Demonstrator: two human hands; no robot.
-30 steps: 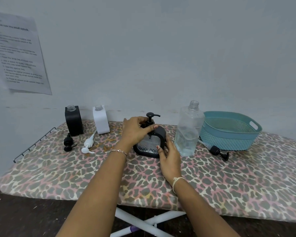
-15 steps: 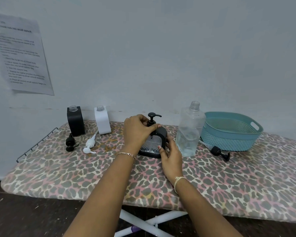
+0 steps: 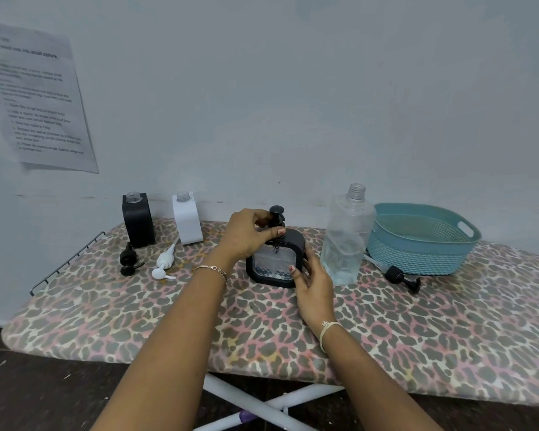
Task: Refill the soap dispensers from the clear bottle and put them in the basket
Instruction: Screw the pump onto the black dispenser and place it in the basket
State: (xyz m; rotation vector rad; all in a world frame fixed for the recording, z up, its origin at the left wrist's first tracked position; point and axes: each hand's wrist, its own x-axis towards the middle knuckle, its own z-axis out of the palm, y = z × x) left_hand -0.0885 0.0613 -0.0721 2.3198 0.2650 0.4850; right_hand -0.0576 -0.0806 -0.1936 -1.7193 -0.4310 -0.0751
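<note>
We see our left hand closed around the black pump head of the dark-framed clear dispenser, fingers pinching its collar, while our right hand clamps the dispenser's right side and lower corner. The dispenser stands upright on the leopard-print worktop, between our two hands. Just to the right of our right hand stands the clear bottle, uncapped, with liquid in its lower part. Beyond that, farther right, sits the teal basket, and a loose black pump lies in front of the basket, its tube reaching back toward the bottle.

Off to the left of our left hand, a black dispenser and a white dispenser stand against the wall with open necks. In front of them lie a black pump and a white pump, well apart from our hands.

A printed sheet hangs on the wall up and to the left; its text is too blurred for us to read with any certainty. We see no brand or label on the bottle or the dispensers.
</note>
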